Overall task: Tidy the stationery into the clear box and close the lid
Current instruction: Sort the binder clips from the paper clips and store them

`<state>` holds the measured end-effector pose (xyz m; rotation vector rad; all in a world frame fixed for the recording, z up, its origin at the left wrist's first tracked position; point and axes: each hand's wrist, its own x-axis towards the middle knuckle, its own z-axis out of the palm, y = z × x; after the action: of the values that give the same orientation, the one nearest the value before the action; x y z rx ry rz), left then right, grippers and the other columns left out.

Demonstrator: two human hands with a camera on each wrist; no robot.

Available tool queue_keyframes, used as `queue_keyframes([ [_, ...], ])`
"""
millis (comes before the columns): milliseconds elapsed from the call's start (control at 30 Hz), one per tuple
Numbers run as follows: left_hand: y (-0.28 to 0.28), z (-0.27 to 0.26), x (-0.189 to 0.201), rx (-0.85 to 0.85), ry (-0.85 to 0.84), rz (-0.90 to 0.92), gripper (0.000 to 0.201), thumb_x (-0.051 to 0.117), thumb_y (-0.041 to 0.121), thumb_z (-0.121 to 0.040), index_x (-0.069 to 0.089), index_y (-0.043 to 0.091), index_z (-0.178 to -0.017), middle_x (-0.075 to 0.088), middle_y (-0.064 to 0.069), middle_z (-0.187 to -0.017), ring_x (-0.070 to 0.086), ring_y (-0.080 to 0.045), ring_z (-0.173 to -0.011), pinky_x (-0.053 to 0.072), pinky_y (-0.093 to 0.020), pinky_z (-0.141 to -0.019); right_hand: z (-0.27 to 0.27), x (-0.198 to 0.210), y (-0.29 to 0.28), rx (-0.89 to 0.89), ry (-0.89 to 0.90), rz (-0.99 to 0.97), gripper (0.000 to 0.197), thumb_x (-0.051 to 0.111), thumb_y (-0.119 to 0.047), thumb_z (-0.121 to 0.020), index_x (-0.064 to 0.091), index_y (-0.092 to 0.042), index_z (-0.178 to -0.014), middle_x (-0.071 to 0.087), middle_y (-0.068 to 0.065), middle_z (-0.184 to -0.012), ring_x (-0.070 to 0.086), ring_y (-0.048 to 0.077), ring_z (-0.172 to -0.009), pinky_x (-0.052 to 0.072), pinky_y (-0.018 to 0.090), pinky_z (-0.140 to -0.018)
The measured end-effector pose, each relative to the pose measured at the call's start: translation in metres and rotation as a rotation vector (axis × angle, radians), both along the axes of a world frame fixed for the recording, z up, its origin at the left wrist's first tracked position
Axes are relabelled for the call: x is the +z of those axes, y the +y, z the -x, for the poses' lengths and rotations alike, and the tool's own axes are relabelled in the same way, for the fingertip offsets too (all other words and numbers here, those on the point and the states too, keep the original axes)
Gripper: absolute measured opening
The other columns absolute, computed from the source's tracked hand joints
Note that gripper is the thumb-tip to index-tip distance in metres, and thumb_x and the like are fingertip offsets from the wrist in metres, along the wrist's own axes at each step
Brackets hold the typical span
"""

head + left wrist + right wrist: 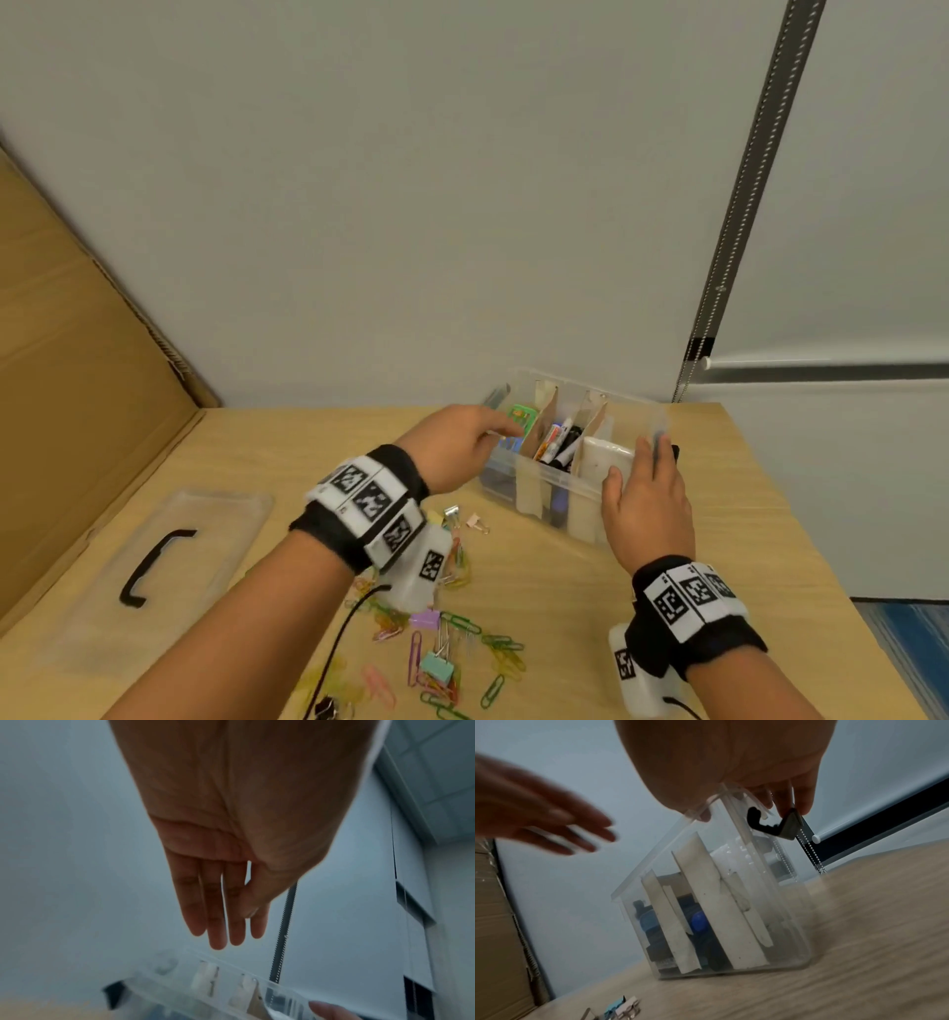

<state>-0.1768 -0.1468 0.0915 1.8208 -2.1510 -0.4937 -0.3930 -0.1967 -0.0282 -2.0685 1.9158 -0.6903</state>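
Observation:
The clear box [544, 493] stands at the back of the wooden table, split by cardboard dividers, with markers [557, 442] in the middle compartment and a green item [521, 413] at its left end. My right hand [642, 462] grips the box's right end: thumb on the rim, fingers by the black latch [770, 823]. My left hand [493, 437] hovers over the left end, fingers straight and holding nothing [223, 923]. The clear lid [169, 555] with its black handle lies flat at the left. Coloured paper clips and binder clips [447, 642] are scattered near me.
A large cardboard sheet [77, 411] leans along the table's left side. The wall stands right behind the box, with a blind's bead chain [719, 257] hanging at the back right. The table's right edge [801, 539] runs close to my right wrist.

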Motion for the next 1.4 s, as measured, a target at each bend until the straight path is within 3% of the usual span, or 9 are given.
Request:
queue_keyframes([
  [200,0.078,-0.069,-0.021,0.158,0.028,0.007,0.029,0.044,0.018,-0.097,0.064,0.027,-0.116,0.065,0.012,-0.115,0.061,-0.005,-0.100,0.048,-0.024,-0.089,-0.014,0.013,0.020,0.026,0.065,0.243,0.060,0.035,-0.044,-0.095,0.023,-0.011,-0.144,0.009,0.016,-0.157,0.007,0.040,-0.144,0.003,0.052,-0.115],
  [300,0.105,-0.095,-0.052,0.209,-0.046,-0.106,0.022,0.046,0.029,-0.097,0.065,0.030,-0.108,0.065,0.013,-0.109,0.060,-0.006,-0.092,0.052,-0.029,-0.084,-0.039,0.027,0.053,0.289,0.014,0.345,0.043,0.049,-0.036,-0.093,0.045,-0.014,-0.129,0.041,0.010,-0.137,0.034,0.029,-0.129,0.027,0.045,-0.111],
  [367,0.118,-0.104,-0.074,0.178,-0.082,-0.230,0.022,0.048,0.040,-0.095,0.065,0.031,-0.105,0.065,0.013,-0.106,0.059,-0.004,-0.088,0.053,-0.027,-0.081,-0.058,0.027,0.073,0.545,0.034,0.211,0.021,0.051,-0.031,-0.092,0.055,-0.023,-0.111,0.053,-0.004,-0.111,0.046,0.015,-0.105,0.044,0.032,-0.090],
  [533,0.142,-0.112,-0.106,0.037,-0.100,-0.511,0.037,0.066,0.061,-0.072,0.062,0.030,-0.093,0.064,0.016,-0.095,0.056,0.000,-0.080,0.046,-0.020,-0.071,-0.104,0.003,0.109,0.843,0.237,-0.427,0.007,0.055,-0.030,-0.089,0.057,-0.026,-0.094,0.057,-0.008,-0.090,0.055,0.011,-0.080,0.039,0.020,-0.063],
  [800,0.158,-0.118,-0.139,-0.206,-0.176,-0.538,0.045,0.074,0.047,-0.067,0.055,0.024,-0.101,0.057,0.005,-0.100,0.055,-0.016,-0.085,0.048,-0.032,-0.076,-0.133,-0.014,0.135,0.751,0.335,-0.552,0.015,0.058,-0.015,-0.085,0.050,-0.026,-0.092,0.045,-0.004,-0.097,0.045,0.016,-0.084,0.030,0.015,-0.061],
  [900,0.154,-0.123,-0.143,-0.247,-0.147,-0.484,0.038,0.069,0.041,-0.073,0.056,0.023,-0.104,0.056,0.003,-0.106,0.057,-0.019,-0.094,0.050,-0.035,-0.084,-0.138,-0.016,0.138,0.678,0.302,-0.572,0.028,0.059,-0.015,-0.085,0.051,-0.023,-0.110,0.044,-0.006,-0.094,0.045,0.016,-0.084,0.035,0.022,-0.066],
  [1000,0.149,-0.129,-0.144,-0.291,-0.145,-0.435,0.039,0.064,0.041,-0.077,0.055,0.024,-0.111,0.054,0.003,-0.111,0.055,-0.018,-0.099,0.047,-0.032,-0.087,-0.141,-0.015,0.138,0.590,0.219,-0.617,0.034,0.060,-0.016,-0.085,0.050,-0.025,-0.116,0.038,-0.017,-0.078,0.042,0.004,-0.070,0.030,0.015,-0.057],
  [1267,0.143,-0.147,-0.143,-0.337,-0.088,-0.364,0.039,0.060,0.049,-0.084,0.062,0.024,-0.114,0.057,0.000,-0.108,0.057,-0.017,-0.097,0.049,-0.032,-0.084,-0.135,-0.021,0.131,0.425,-0.039,-0.725,0.019,0.064,-0.017,-0.081,0.060,-0.035,-0.087,0.055,-0.008,-0.077,0.051,0.007,-0.067,0.045,0.022,-0.069],
  [1400,0.139,-0.164,-0.142,-0.205,0.217,-0.316,0.032,0.063,0.046,-0.084,0.063,0.033,-0.113,0.054,0.011,-0.104,0.055,-0.004,-0.096,0.050,-0.023,-0.089,-0.134,-0.024,0.130,0.364,-0.192,-0.668,0.023,0.067,-0.010,-0.080,0.059,-0.030,-0.084,0.055,-0.004,-0.087,0.051,0.006,-0.068,0.044,0.017,-0.067],
])
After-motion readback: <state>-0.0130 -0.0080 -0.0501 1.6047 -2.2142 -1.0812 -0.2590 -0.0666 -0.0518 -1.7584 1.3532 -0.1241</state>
